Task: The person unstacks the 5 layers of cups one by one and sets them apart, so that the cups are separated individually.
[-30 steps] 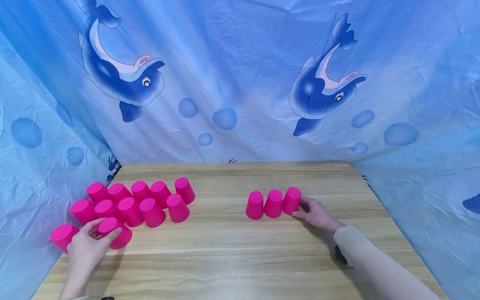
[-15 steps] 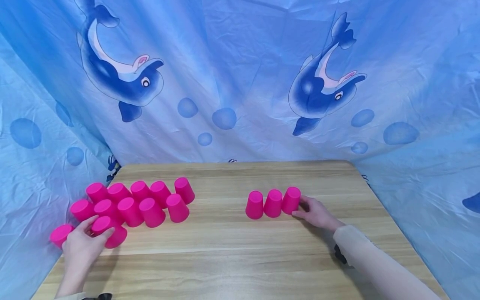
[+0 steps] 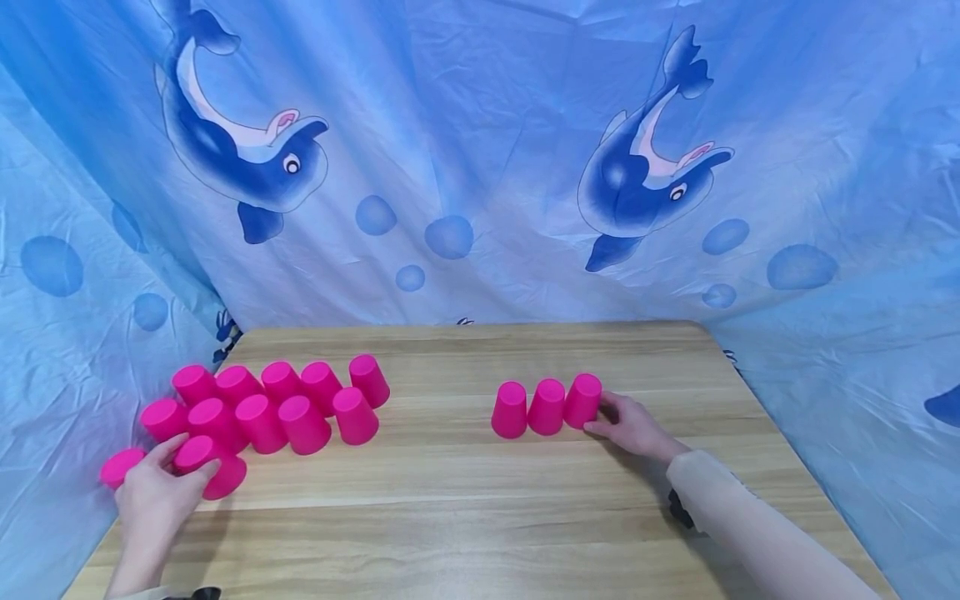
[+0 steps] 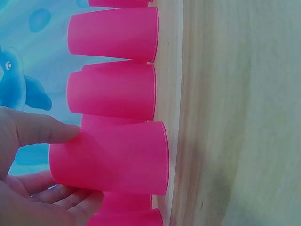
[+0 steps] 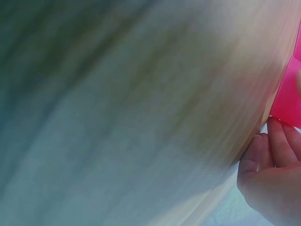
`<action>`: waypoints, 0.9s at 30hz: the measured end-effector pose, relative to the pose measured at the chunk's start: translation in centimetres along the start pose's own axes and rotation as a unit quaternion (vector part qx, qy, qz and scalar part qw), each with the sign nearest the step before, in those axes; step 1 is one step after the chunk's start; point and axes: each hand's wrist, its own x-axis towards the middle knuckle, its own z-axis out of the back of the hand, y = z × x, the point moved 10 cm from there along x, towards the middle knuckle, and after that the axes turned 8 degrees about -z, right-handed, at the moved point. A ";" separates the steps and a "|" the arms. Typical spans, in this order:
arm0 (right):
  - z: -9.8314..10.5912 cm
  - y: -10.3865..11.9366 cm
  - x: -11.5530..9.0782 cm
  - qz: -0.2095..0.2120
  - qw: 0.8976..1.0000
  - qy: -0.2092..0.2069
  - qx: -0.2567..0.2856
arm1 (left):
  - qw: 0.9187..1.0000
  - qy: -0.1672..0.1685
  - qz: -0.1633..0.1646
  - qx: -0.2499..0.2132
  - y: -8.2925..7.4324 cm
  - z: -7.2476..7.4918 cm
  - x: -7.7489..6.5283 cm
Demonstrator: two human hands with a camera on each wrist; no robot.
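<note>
At the table's front left, my left hand [image 3: 159,493] grips an upside-down pink cup [image 3: 225,480], thumb on one side and fingers on the other. In the left wrist view this cup [image 4: 110,157] is close up, its rim near the wood. Just left of the hand is another pink cup [image 3: 122,467], partly covered by it. My right hand [image 3: 636,427] holds the rightmost pink cup [image 3: 582,402] of three in a short row. Beside that one are a middle cup [image 3: 547,408] and a left cup [image 3: 510,412]. The right wrist view shows only part of a cup [image 5: 288,96] against the fingers.
Behind the left hand, several more upside-down pink cups stand in two rows, among them a front-row cup [image 3: 304,427] and a back-row cup [image 3: 370,382]. They stand on a wooden table [image 3: 480,500]. A blue dolphin-print curtain [image 3: 480,167] surrounds its back and sides.
My left hand has moved a little left with its cup, nearer the cup at the far left. My right hand and the three cups by it have stayed put.
</note>
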 end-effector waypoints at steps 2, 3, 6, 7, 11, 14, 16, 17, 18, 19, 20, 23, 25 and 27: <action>0.0 0.0 0.0 0.000 1.000 0.000 -0.001 | 1.000 -0.007 -0.005 0.001 -0.3 0.1 0.0; 0.0 0.1 0.0 -0.001 1.000 0.000 -0.001 | 1.000 -0.013 -0.010 0.004 -0.6 0.3 -0.1; 0.1 0.1 0.0 -0.002 1.000 -0.002 -0.004 | 0.998 -0.048 -0.040 0.009 -2.0 0.9 -0.5; 0.1 0.1 0.0 -0.005 1.000 -0.003 -0.003 | 0.996 -0.065 -0.053 0.009 -2.7 1.2 -0.8; 0.2 0.1 -0.1 -0.006 1.000 -0.003 -0.005 | 0.977 -0.161 -0.137 -0.014 -6.6 2.8 -2.3; 0.1 0.1 -0.1 -0.004 1.000 -0.002 -0.004 | 0.950 -0.215 -0.224 -0.040 -10.3 3.3 -3.7; 0.0 0.0 -0.1 -0.004 1.000 -0.001 -0.003 | 0.938 -0.213 -0.268 -0.051 -12.7 2.4 -4.5; 0.0 -0.1 -0.1 -0.005 1.000 -0.002 -0.002 | 0.935 -0.203 -0.285 -0.055 -13.8 1.6 -4.8; 0.0 -0.1 -0.1 -0.005 1.000 -0.002 -0.002 | 0.933 -0.188 -0.301 -0.064 -14.9 0.6 -5.1; 0.1 -0.2 0.0 -0.005 1.000 -0.003 -0.002 | 0.935 -0.163 -0.308 -0.072 -15.8 -0.7 -5.2; 0.1 -0.2 0.0 -0.006 1.000 -0.003 -0.002 | 0.936 -0.137 -0.313 -0.078 -16.7 -2.1 -5.4; 0.1 -0.2 0.0 -0.008 1.000 -0.003 -0.002 | 0.939 -0.053 -0.319 -0.118 -19.2 -6.5 -6.0; 0.0 -0.2 0.0 -0.008 1.000 -0.003 -0.002 | 0.933 0.000 -0.327 -0.149 -20.9 -9.4 -6.5; 0.0 -0.2 0.0 -0.008 1.000 -0.001 -0.002 | 0.924 0.038 -0.335 -0.182 -22.8 -11.9 -7.1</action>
